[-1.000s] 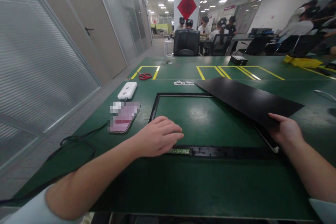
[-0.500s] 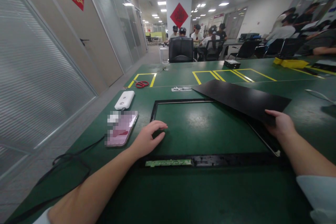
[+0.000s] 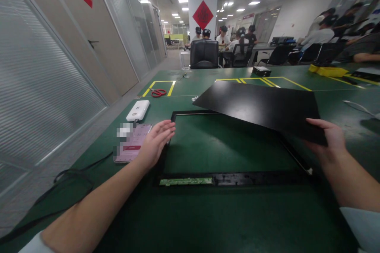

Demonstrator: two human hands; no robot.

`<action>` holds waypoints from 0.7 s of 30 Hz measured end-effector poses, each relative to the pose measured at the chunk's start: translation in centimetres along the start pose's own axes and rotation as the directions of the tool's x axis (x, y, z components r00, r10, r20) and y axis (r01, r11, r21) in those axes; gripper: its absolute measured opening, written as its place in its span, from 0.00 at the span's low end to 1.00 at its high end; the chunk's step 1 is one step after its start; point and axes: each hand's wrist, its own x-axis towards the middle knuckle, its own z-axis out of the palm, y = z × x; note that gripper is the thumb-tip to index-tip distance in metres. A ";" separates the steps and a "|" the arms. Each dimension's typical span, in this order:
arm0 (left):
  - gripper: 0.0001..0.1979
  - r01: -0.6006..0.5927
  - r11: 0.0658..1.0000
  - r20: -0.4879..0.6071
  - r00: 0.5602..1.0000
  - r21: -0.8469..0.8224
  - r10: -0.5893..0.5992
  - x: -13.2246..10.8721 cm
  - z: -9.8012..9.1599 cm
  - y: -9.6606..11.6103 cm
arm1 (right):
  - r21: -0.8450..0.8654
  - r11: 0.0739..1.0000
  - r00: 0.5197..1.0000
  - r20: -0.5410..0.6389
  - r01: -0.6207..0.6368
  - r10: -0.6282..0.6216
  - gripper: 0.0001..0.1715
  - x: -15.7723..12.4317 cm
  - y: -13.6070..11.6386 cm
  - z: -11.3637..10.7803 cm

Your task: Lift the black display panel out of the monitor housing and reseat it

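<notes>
My right hand (image 3: 329, 138) grips the right end of a thin black sheet (image 3: 261, 106), thumb on top and the other fingers beneath. The sheet is tilted above the far right part of a black rectangular frame (image 3: 252, 178), which lies on the green table (image 3: 208, 213). My left hand (image 3: 157, 142) is at the left side of that frame, fingers stretched out and holding nothing; whether it touches the frame I cannot tell. A green circuit board strip (image 3: 187, 181) sits on the near left part of the frame.
Left of the frame lie a phone (image 3: 135, 142), a white power bank (image 3: 138, 110) and black cables. Red scissors (image 3: 158, 93) are further back. A small black box (image 3: 261, 71) and yellow pieces (image 3: 328, 71) stand at the far right. People sit beyond a black chair (image 3: 204, 53).
The black sheet has moved left and risen, its far left corner now more to the left. My left hand has moved left to the frame's side, its fingers straighter.
</notes>
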 end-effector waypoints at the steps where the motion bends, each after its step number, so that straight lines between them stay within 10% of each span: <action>1: 0.22 0.058 0.990 -0.013 0.998 -0.125 -0.060 0.0 0.1 0.3 | -0.004 0.999 0.999 -0.015 -0.036 0.036 0.08 -0.1 0.0 0.0; 9: 0.37 0.361 0.870 0.319 0.912 -0.336 -0.256 -1.0 0.5 1.5 | -0.158 0.973 0.941 0.267 -0.168 0.206 0.16 0.6 1.1 -0.7; 21: 0.41 0.241 0.953 0.018 0.970 -0.186 -0.241 -0.8 0.2 1.1 | -0.252 0.958 0.813 0.525 -0.135 0.253 0.25 -0.7 1.4 -0.3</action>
